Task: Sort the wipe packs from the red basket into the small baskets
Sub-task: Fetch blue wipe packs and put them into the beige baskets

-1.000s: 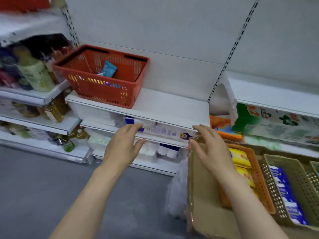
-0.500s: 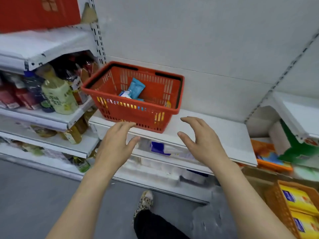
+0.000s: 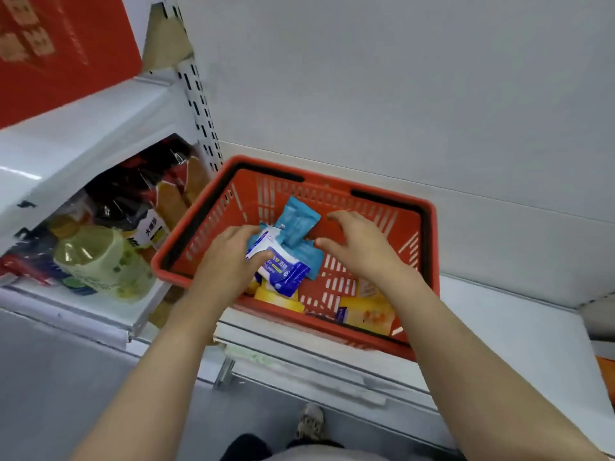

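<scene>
A: Basket location?

B: Red basket (image 3: 412, 227) stands on the white shelf (image 3: 519, 331), against the back panel. Both forearms reach over its near rim.

A: Contents?

B: Wipe packs. A white-and-blue pack (image 3: 283, 267) lies on top near the left side. Light blue packs (image 3: 299, 221) sit just behind and partly under it, one propped against the far wall. Yellow packs (image 3: 369, 314) lie on the floor of the basket toward the near rim.

A: Left hand?

B: Left hand (image 3: 229, 261) is inside the basket, thumb pressed on top of the white-and-blue pack, fingers curled round its left end. It grips that pack.

A: Right hand?

B: Right hand (image 3: 359, 244) hovers above the basket's middle, fingers spread and bent, holding nothing. Its thumb tip is just beside a light blue pack; contact cannot be confirmed.

A: Surroundings?

B: Bottles (image 3: 100, 261) on the adjoining shelf to the left. A shoe (image 3: 311, 424) on the grey floor below.
</scene>
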`<state>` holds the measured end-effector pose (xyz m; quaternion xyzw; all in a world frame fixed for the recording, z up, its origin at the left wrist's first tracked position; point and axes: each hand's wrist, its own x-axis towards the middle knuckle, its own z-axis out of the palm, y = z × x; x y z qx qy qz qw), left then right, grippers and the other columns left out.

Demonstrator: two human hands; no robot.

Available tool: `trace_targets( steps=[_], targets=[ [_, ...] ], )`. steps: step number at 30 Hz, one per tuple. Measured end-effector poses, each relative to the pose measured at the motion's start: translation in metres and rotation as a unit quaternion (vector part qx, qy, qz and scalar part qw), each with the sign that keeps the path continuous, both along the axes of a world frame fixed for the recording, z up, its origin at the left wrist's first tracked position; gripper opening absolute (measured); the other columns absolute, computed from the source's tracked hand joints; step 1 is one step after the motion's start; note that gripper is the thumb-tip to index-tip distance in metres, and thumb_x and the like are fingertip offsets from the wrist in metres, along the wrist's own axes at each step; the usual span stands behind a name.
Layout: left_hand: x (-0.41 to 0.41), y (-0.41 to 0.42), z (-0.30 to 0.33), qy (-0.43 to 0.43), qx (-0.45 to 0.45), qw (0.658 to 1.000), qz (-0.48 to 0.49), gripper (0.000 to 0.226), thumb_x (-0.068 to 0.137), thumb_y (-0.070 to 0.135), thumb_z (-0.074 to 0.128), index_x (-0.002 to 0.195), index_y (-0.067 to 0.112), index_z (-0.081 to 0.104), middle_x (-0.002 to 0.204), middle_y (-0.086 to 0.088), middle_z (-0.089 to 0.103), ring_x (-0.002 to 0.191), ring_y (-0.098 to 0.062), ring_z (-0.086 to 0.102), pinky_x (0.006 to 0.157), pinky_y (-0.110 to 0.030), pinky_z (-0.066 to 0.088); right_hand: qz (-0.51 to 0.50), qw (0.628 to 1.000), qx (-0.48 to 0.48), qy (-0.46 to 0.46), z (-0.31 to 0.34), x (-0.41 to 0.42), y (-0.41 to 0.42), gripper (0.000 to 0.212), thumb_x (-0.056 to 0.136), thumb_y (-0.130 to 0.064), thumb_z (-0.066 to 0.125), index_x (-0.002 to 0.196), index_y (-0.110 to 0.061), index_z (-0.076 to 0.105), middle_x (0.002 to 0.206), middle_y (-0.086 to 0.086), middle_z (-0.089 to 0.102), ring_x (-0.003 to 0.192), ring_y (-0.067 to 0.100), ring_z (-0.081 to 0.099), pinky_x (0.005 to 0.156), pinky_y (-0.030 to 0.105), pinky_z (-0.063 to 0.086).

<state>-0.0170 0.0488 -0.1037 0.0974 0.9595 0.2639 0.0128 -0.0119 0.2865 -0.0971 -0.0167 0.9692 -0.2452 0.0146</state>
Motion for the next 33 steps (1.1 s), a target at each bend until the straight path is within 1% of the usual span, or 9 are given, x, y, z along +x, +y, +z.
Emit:
trace_targets(
  steps=[6,9,11,15,19,22,24,28,33],
  targets=[
    [-0.07,0.002,-0.021,-0.123,-0.033,0.991,-0.052,0.058,0.086,0.041,0.072,0.135,0.018,0.053,0.129,-0.007,0.064,0.117,-0.025,0.059,0.093,-0.033,0.046,0.085,0.994,0.066,-0.015,-0.035,-0.087,-0.04,0.068,0.089,-0.04,0.068,0.147,-0.019,0.04,0.15,0.003,0.044,0.136,0.025,0.036,0.109,0.036,0.034],
    [-0.097,0.0,-0.029,-0.165,-0.057,0.982,-0.074,0.062,0.086,0.044,0.071,0.137,0.017,0.05,0.131,-0.008,0.062,0.117,-0.025,0.059,0.094,-0.035,0.047,0.081,0.989,0.122,0.014,-0.05,-0.103,-0.048,0.074,0.088,-0.042,0.068,0.15,-0.02,0.035,0.147,0.001,0.044,0.131,0.027,0.034,0.106,0.035,0.035],
    [-0.111,-0.004,-0.033,-0.176,-0.059,0.98,-0.077,0.061,0.086,0.046,0.07,0.137,0.018,0.051,0.132,-0.008,0.061,0.115,-0.026,0.059,0.091,-0.033,0.047,0.046,0.992,0.119,0.022,-0.055,-0.109,-0.052,0.077,0.084,-0.041,0.072,0.148,-0.021,0.035,0.139,0.004,0.051,0.126,0.027,0.039,0.099,0.037,0.041],
    [-0.128,-0.008,-0.038,-0.19,-0.039,0.977,-0.084,0.062,0.086,0.047,0.069,0.138,0.018,0.049,0.135,-0.006,0.06,0.116,-0.024,0.059,0.091,-0.033,0.046,0.024,0.991,0.123,-0.046,-0.073,-0.11,-0.051,0.079,0.082,-0.041,0.074,0.147,-0.032,0.031,0.13,0.007,0.059,0.12,0.029,0.05,0.085,0.038,0.046],
    [-0.134,-0.008,-0.042,-0.212,-0.014,0.974,-0.078,0.063,0.087,0.047,0.068,0.14,0.021,0.046,0.137,-0.004,0.058,0.118,-0.022,0.058,0.092,-0.034,0.048,0.031,0.986,0.134,-0.092,-0.093,-0.102,-0.044,0.08,0.09,-0.049,0.063,0.15,-0.049,0.01,0.119,0.01,0.067,0.1,0.029,0.066,0.073,0.036,0.052],
    [-0.134,-0.009,-0.047,-0.226,-0.019,0.971,-0.076,0.066,0.088,0.047,0.068,0.143,0.02,0.043,0.14,-0.006,0.055,0.122,-0.024,0.056,0.097,-0.037,0.048,0.055,0.985,0.13,-0.099,-0.098,-0.102,-0.046,0.09,0.093,-0.037,0.061,0.149,-0.055,-0.006,0.12,0.011,0.067,0.093,0.028,0.068,0.074,0.037,0.057],
    [-0.133,-0.009,-0.05,-0.248,-0.012,0.966,-0.074,0.069,0.089,0.048,0.067,0.146,0.02,0.04,0.143,-0.008,0.053,0.125,-0.025,0.054,0.1,-0.041,0.048,0.061,0.985,0.109,-0.122,-0.097,-0.104,-0.051,0.086,0.093,-0.037,0.062,0.151,-0.053,-0.001,0.124,0.011,0.065,0.097,0.029,0.067,0.075,0.035,0.054],
    [-0.134,-0.01,-0.053,-0.264,0.006,0.962,-0.07,0.069,0.089,0.049,0.066,0.145,0.02,0.04,0.141,-0.008,0.054,0.123,-0.025,0.055,0.099,-0.044,0.049,0.015,0.99,-0.007,-0.142,-0.094,-0.106,-0.057,0.067,0.088,-0.043,0.068,0.145,-0.04,0.033,0.123,0.007,0.065,0.103,0.026,0.064,0.084,0.036,0.054],
    [-0.135,-0.009,-0.051,-0.271,0.127,0.953,-0.052,0.071,0.088,0.045,0.068,0.149,0.025,0.037,0.145,-0.003,0.051,0.123,-0.02,0.055,0.099,-0.041,0.049,-0.017,0.975,-0.208,-0.07,-0.08,-0.089,-0.044,0.057,0.084,-0.037,0.076,0.134,-0.027,0.051,0.123,-0.003,0.065,0.112,0.01,0.063,0.099,0.026,0.05]
  ],
)
